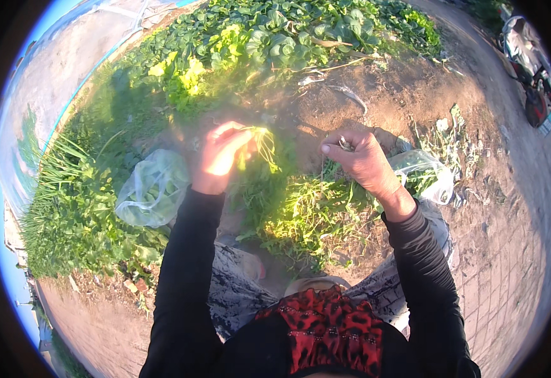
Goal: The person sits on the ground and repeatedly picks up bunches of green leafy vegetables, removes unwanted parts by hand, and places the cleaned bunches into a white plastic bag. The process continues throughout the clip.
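Observation:
My left hand (223,154) is raised at the middle, its fingers pinched on a small bunch of thin, pale green stems (264,146) that droop to the right. Glare washes out part of that hand. Across from it, my right hand (365,160) is closed, with bits of withered leaf (346,144) showing between thumb and fingers. A thin strand hangs below its thumb. Under both hands lies a heap of loose leafy greens (313,211) on the soil. A clear plastic bag with greens (154,189) sits by my left forearm, and another clear bag (436,177) lies beyond my right wrist.
Broad-leaved vegetables (288,38) grow at the far side, with lower greens (80,208) along the left. Plastic sheeting (61,69) borders the far left. Bare soil (414,94) and wilted plants (455,142) lie to the right, beside a paved path (508,271). A parked vehicle (533,69) stands far right.

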